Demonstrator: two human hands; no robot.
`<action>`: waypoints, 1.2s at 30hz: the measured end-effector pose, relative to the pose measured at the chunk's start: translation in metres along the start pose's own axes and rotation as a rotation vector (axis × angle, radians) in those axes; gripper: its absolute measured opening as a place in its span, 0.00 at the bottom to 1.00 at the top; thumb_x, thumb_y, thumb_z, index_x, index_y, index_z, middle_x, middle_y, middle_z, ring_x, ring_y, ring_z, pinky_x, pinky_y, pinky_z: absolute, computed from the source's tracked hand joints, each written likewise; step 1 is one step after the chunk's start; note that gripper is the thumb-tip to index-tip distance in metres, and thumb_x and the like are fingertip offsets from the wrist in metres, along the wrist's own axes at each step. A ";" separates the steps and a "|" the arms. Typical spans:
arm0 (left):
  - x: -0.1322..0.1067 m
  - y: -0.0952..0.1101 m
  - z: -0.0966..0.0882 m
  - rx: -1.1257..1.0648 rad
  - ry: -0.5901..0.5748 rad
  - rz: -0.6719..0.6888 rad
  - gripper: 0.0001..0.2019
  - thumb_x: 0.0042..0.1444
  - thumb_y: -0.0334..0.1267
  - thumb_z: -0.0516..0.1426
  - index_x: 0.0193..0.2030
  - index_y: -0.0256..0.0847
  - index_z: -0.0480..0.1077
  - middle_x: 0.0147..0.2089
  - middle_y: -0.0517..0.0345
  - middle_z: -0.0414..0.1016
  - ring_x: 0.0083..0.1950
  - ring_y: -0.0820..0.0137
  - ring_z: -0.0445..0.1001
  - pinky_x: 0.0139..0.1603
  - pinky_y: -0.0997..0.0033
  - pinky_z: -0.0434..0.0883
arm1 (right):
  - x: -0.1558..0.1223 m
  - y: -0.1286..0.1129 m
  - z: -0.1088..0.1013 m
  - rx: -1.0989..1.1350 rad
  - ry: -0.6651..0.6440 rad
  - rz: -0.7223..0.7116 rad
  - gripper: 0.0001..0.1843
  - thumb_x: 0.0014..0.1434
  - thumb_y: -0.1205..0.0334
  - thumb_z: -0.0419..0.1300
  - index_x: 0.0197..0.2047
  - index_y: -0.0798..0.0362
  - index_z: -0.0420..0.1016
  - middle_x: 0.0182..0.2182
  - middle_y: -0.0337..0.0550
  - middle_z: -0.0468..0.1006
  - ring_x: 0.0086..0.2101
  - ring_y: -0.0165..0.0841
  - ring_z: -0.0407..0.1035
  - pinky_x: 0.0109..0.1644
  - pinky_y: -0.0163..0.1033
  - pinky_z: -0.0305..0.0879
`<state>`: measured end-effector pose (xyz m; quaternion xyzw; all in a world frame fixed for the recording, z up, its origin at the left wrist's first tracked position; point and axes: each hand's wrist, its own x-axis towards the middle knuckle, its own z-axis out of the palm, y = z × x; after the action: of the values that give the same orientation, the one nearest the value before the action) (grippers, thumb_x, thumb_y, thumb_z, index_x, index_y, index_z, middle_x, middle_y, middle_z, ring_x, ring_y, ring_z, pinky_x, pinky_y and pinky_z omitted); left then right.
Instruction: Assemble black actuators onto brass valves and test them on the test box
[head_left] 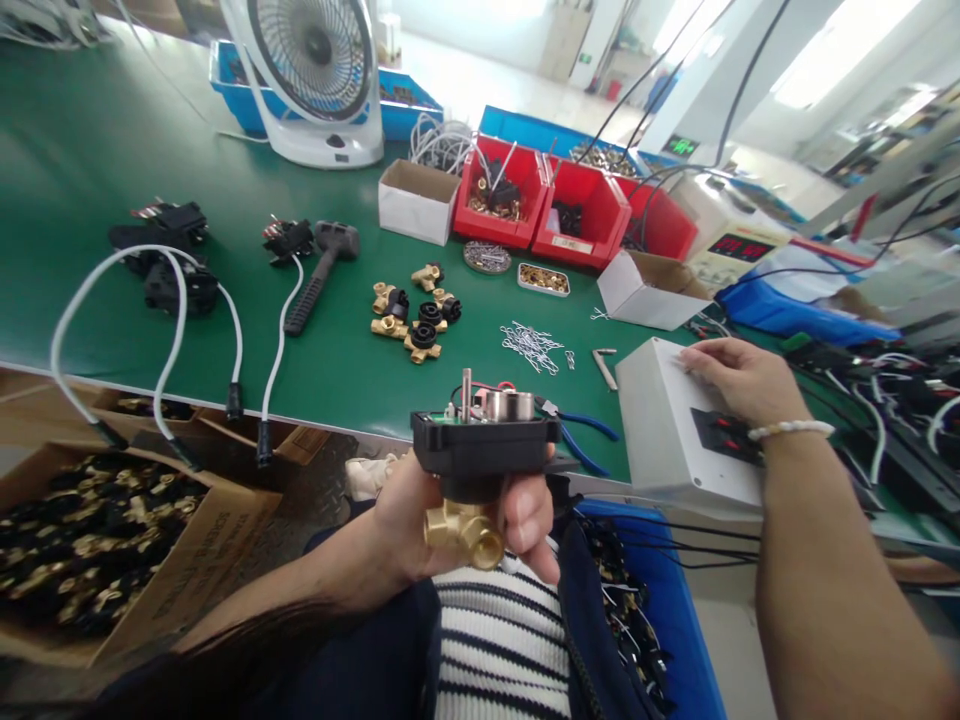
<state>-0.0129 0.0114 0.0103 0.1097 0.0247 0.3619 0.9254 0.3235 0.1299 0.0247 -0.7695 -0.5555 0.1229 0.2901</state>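
Green bench [337, 375] | valve actuator [484, 448] — upright, gripped in left hand [409, 508]

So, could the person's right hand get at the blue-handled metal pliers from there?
Probably yes: the right hand rests on the pale grey rectangular box with nothing visible in its grip, and the pliers' blue handles lie uncovered just beside that box.

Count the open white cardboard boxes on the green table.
2: one box left of the red bins, another box between those bins and the grey box.
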 end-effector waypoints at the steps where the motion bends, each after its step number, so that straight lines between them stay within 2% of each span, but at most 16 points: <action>1: 0.000 0.000 -0.001 -0.018 -0.009 0.008 0.10 0.57 0.38 0.59 0.40 0.34 0.77 0.22 0.60 0.68 0.22 0.75 0.67 0.31 0.72 0.76 | -0.001 -0.001 0.000 0.005 0.002 0.003 0.04 0.45 0.60 0.64 0.25 0.50 0.76 0.20 0.37 0.73 0.24 0.34 0.62 0.33 0.40 0.58; 4: 0.001 -0.001 -0.003 -0.043 -0.010 0.006 0.13 0.57 0.38 0.60 0.44 0.32 0.77 0.30 0.55 0.77 0.33 0.71 0.77 0.40 0.73 0.78 | -0.003 -0.003 -0.001 0.035 0.005 0.011 0.03 0.47 0.62 0.64 0.24 0.50 0.75 0.21 0.37 0.73 0.23 0.33 0.63 0.32 0.38 0.59; 7: 0.001 -0.001 -0.005 -0.003 0.053 -0.009 0.17 0.61 0.43 0.57 0.46 0.30 0.77 0.42 0.49 0.81 0.42 0.68 0.80 0.48 0.71 0.77 | -0.004 -0.003 -0.001 0.091 -0.006 0.025 0.05 0.49 0.66 0.65 0.24 0.52 0.75 0.20 0.36 0.73 0.23 0.31 0.63 0.32 0.37 0.60; 9: 0.000 -0.001 -0.004 0.043 0.113 -0.001 0.21 0.66 0.47 0.53 0.48 0.30 0.77 0.47 0.46 0.81 0.45 0.67 0.80 0.50 0.69 0.76 | -0.003 0.001 0.000 0.152 -0.009 0.036 0.05 0.52 0.69 0.65 0.26 0.54 0.76 0.21 0.37 0.74 0.23 0.29 0.64 0.33 0.35 0.61; 11: -0.001 -0.003 -0.002 0.118 0.169 0.046 0.20 0.67 0.48 0.52 0.50 0.33 0.76 0.48 0.45 0.80 0.46 0.65 0.80 0.50 0.67 0.77 | 0.000 0.007 0.001 0.231 0.017 0.039 0.03 0.55 0.70 0.64 0.30 0.56 0.75 0.24 0.38 0.75 0.25 0.28 0.66 0.34 0.34 0.63; 14: -0.003 -0.006 0.003 0.250 0.242 0.188 0.15 0.63 0.40 0.59 0.55 0.40 0.72 0.52 0.49 0.79 0.50 0.63 0.79 0.52 0.66 0.75 | 0.006 0.015 -0.004 0.333 0.119 0.028 0.02 0.60 0.71 0.61 0.34 0.57 0.73 0.28 0.41 0.75 0.27 0.26 0.68 0.36 0.33 0.65; 16: -0.004 -0.007 0.005 0.324 0.295 0.261 0.21 0.58 0.34 0.64 0.58 0.43 0.69 0.54 0.52 0.78 0.51 0.65 0.79 0.52 0.69 0.74 | 0.004 0.015 -0.012 0.372 0.204 0.010 0.04 0.61 0.72 0.60 0.34 0.57 0.71 0.28 0.41 0.74 0.27 0.26 0.67 0.37 0.33 0.65; 19: -0.004 -0.005 0.008 0.409 0.347 0.259 0.24 0.52 0.36 0.68 0.56 0.38 0.70 0.49 0.51 0.80 0.49 0.65 0.79 0.50 0.74 0.74 | -0.018 0.002 -0.029 0.425 0.274 -0.054 0.04 0.61 0.73 0.59 0.35 0.56 0.71 0.28 0.40 0.73 0.28 0.25 0.68 0.39 0.34 0.66; 21: -0.004 -0.004 0.008 0.442 0.358 0.226 0.23 0.52 0.40 0.68 0.53 0.34 0.72 0.47 0.49 0.81 0.48 0.63 0.79 0.48 0.73 0.75 | -0.048 -0.012 -0.038 0.440 0.169 -0.166 0.03 0.62 0.70 0.60 0.37 0.55 0.74 0.30 0.40 0.75 0.29 0.26 0.70 0.39 0.33 0.68; 22: -0.003 -0.004 0.007 0.454 0.365 0.207 0.22 0.53 0.41 0.67 0.52 0.33 0.72 0.46 0.48 0.81 0.48 0.62 0.79 0.47 0.73 0.75 | -0.067 -0.020 -0.040 0.430 0.030 -0.271 0.03 0.62 0.68 0.60 0.38 0.54 0.75 0.30 0.41 0.76 0.30 0.27 0.71 0.39 0.33 0.69; 24: -0.002 -0.004 0.006 0.475 0.375 0.187 0.20 0.56 0.43 0.65 0.51 0.32 0.72 0.45 0.47 0.80 0.46 0.62 0.80 0.42 0.73 0.76 | -0.105 -0.032 -0.036 0.316 -0.351 -0.476 0.03 0.63 0.65 0.61 0.40 0.51 0.77 0.32 0.40 0.78 0.33 0.28 0.73 0.39 0.32 0.70; 26: -0.002 -0.004 0.006 0.486 0.381 0.181 0.19 0.58 0.42 0.63 0.51 0.31 0.71 0.45 0.46 0.80 0.45 0.61 0.80 0.39 0.72 0.76 | -0.138 -0.035 -0.019 0.238 -0.664 -0.603 0.04 0.65 0.63 0.60 0.40 0.50 0.77 0.34 0.40 0.79 0.36 0.29 0.74 0.41 0.33 0.71; 27: -0.002 -0.005 0.006 0.488 0.388 0.181 0.19 0.58 0.41 0.62 0.52 0.31 0.71 0.46 0.45 0.80 0.45 0.61 0.80 0.39 0.70 0.76 | -0.151 -0.032 -0.006 0.216 -0.758 -0.627 0.06 0.66 0.63 0.58 0.41 0.50 0.77 0.36 0.41 0.80 0.37 0.30 0.74 0.42 0.34 0.72; 29: -0.001 -0.005 0.007 0.486 0.402 0.185 0.19 0.59 0.40 0.61 0.53 0.30 0.69 0.46 0.44 0.80 0.45 0.60 0.79 0.41 0.67 0.76 | -0.167 -0.019 0.022 0.123 -0.829 -0.622 0.08 0.67 0.65 0.56 0.45 0.52 0.76 0.42 0.45 0.80 0.42 0.34 0.74 0.48 0.40 0.73; 32: -0.002 -0.004 0.010 0.483 0.408 0.185 0.20 0.58 0.40 0.61 0.54 0.30 0.68 0.46 0.43 0.79 0.45 0.60 0.79 0.43 0.64 0.76 | -0.173 0.011 0.060 -0.149 -0.792 -0.535 0.17 0.63 0.71 0.56 0.54 0.54 0.75 0.52 0.52 0.76 0.53 0.41 0.70 0.59 0.48 0.67; 36: -0.005 -0.004 0.011 0.474 0.397 0.202 0.21 0.59 0.41 0.62 0.55 0.31 0.68 0.47 0.44 0.79 0.45 0.59 0.79 0.45 0.62 0.76 | -0.172 0.039 0.082 -0.315 -0.773 -0.445 0.24 0.61 0.76 0.52 0.59 0.57 0.73 0.56 0.55 0.74 0.57 0.44 0.67 0.62 0.50 0.64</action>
<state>-0.0126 0.0035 0.0198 0.2512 0.2772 0.4505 0.8106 0.2515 -0.0121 -0.0863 -0.5641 -0.7861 0.2496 -0.0389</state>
